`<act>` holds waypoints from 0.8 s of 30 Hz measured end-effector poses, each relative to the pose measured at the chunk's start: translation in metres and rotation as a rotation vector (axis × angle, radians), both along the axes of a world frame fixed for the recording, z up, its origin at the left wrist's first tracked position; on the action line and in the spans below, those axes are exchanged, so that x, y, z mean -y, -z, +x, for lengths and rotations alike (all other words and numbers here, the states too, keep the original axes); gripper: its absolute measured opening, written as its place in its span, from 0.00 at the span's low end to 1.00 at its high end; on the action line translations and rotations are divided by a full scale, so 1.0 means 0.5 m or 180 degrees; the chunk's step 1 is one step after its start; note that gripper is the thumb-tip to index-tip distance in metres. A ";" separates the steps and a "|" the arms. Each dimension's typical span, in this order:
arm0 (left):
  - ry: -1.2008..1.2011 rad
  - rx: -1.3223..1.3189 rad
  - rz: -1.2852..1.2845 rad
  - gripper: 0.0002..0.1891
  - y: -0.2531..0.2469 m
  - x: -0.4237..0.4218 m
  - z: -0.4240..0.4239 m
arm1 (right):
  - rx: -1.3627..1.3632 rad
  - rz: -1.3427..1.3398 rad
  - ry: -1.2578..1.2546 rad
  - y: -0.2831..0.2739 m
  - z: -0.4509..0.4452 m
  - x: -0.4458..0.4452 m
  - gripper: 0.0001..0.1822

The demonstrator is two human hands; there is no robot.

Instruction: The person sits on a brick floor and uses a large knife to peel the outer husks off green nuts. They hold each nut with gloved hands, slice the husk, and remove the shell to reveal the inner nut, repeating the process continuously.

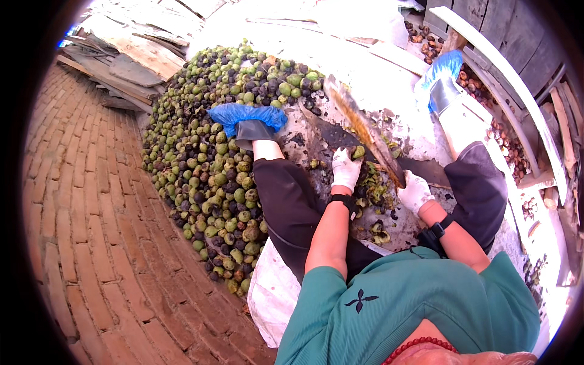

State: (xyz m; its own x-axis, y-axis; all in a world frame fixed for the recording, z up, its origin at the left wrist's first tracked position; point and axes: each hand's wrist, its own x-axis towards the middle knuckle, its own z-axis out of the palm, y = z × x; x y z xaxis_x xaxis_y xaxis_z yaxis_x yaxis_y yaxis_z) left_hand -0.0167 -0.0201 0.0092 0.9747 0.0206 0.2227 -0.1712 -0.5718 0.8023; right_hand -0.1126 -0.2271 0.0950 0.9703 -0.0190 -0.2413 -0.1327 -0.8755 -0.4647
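Note:
My left hand (346, 169), in a white glove, has its fingers around a green-husked walnut (358, 152). My right hand (414, 191), also gloved, grips the lower end of a long wooden stick or board (365, 132) that slants up and to the left between my legs, its upper end blurred. A dark flat strip (337, 137) lies across the pale ground sheet behind my hands. Torn husk pieces (378, 185) are scattered between and below the hands.
A large heap of green and blackened walnuts (205, 182) spreads at left, against my blue-covered foot (248, 116). Old boards (132, 68) are stacked at upper left beside brick paving (91, 228). Brown nuts (474, 84) lie at right by a curved pale rail (515, 77) near my other foot (442, 82).

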 end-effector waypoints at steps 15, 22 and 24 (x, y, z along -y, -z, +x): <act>0.0116 -0.0972 -0.2546 0.17 -0.032 -0.034 -0.003 | -0.0697 0.0133 -0.0086 0.050 0.034 0.035 0.23; 0.1503 -0.1406 -0.4327 0.24 -0.101 -0.015 -0.025 | -0.0406 -0.0483 -0.0125 0.006 0.038 0.030 0.23; 0.1689 -0.1479 -0.4273 0.22 -0.120 0.004 -0.031 | 0.0180 0.0081 0.0064 0.007 0.058 0.036 0.24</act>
State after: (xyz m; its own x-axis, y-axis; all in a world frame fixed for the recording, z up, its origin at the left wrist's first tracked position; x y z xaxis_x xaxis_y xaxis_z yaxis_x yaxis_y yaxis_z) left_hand -0.0322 -0.0219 0.0690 0.9106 -0.4133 0.0048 0.2912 0.6497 0.7022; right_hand -0.0837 -0.2449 0.0917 0.9818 -0.0332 -0.1868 -0.1230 -0.8607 -0.4940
